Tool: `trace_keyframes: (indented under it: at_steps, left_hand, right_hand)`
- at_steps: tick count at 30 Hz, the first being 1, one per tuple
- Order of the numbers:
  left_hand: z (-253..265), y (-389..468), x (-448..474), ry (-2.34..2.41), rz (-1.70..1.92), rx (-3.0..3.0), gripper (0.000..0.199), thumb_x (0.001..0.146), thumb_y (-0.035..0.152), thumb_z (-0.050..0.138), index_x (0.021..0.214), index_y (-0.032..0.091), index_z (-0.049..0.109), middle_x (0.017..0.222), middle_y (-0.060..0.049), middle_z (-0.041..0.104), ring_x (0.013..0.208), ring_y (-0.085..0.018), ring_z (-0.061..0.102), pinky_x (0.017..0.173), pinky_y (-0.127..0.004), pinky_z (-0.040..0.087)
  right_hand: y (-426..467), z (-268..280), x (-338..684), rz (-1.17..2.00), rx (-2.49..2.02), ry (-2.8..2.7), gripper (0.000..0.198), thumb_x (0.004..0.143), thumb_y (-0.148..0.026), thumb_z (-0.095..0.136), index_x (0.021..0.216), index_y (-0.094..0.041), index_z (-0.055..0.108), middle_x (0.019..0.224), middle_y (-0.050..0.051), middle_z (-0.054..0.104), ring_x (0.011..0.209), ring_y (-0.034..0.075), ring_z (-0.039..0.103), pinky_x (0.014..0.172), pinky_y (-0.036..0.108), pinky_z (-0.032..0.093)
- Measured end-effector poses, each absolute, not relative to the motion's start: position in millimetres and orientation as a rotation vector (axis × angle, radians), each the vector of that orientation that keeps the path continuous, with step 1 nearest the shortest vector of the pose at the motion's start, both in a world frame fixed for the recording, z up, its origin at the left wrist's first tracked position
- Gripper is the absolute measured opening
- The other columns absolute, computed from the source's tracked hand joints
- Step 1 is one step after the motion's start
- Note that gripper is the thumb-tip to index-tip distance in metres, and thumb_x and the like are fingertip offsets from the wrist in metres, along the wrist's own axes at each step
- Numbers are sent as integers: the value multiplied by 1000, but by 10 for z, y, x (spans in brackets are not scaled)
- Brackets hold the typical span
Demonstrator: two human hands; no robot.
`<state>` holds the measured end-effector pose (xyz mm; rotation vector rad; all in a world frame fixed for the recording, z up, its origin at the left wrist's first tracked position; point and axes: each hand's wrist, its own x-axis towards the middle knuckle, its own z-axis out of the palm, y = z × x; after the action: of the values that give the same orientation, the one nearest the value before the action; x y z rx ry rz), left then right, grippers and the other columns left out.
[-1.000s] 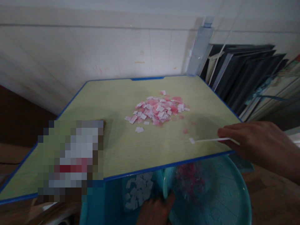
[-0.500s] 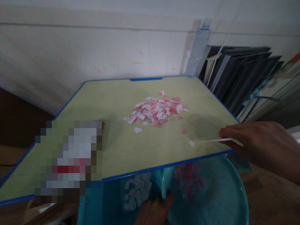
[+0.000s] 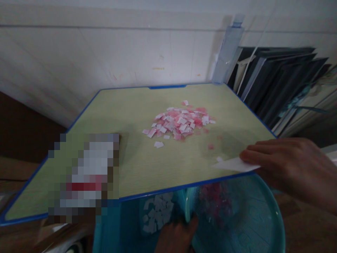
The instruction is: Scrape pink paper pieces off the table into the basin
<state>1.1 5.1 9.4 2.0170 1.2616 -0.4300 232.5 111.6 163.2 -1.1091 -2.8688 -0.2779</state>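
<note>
Holding the white sheet (image 3: 229,164) at the table's near right edge, its free end lying low over the top, perhaps touching. I'm judging it light and thin, springy like card or plastic film, likely creasing if pinched hard; smooth face, so maybe slipping. I'd be gripping near the hand end, flat between thumb and fingertips, keeping the far edge free.

Right hand (image 3: 288,160): fingers are closing on the sheet's near end, thumb mostly hidden. A small white chip (image 3: 219,159) is lying just beyond the sheet. Farther in, a pink-and-white heap of flakes (image 3: 179,123) is sitting on the yellow-green folding table (image 3: 123,109).

Left hand (image 3: 177,233) is hanging low by the teal bin (image 3: 106,228) and teal basket (image 3: 260,211); dim and blurred, so I can't tell whether it's gripping.

Against the frame half a second back: the sheet was appearing as a narrow line; now it's showing its broad face. The left hand is staying about where it was.
</note>
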Motion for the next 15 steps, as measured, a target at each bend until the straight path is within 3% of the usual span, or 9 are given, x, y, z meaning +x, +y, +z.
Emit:
trace_keyframes:
  at_steps: [6, 15]
  left_hand:
    - [96, 58, 11, 1269, -382, 2015, 70, 67, 2, 47, 134, 18, 45, 106, -17, 66, 92, -33, 64, 74, -45, 52]
    - [20, -2, 2, 1263, -331, 2059, 71, 64, 4, 46, 134, 17, 45, 100, -15, 68, 86, -30, 65, 71, -43, 53]
  right_hand:
    - [1196, 1611, 2518, -277, -1255, -2929, 29, 73, -2, 41, 75, -24, 60, 67, 2, 65, 58, 21, 60, 50, 32, 32]
    - [1111, 1554, 2049, -276, -999, -2927, 27, 70, 3, 43, 69, -23, 48, 62, -3, 58, 52, 16, 53, 51, 31, 27]
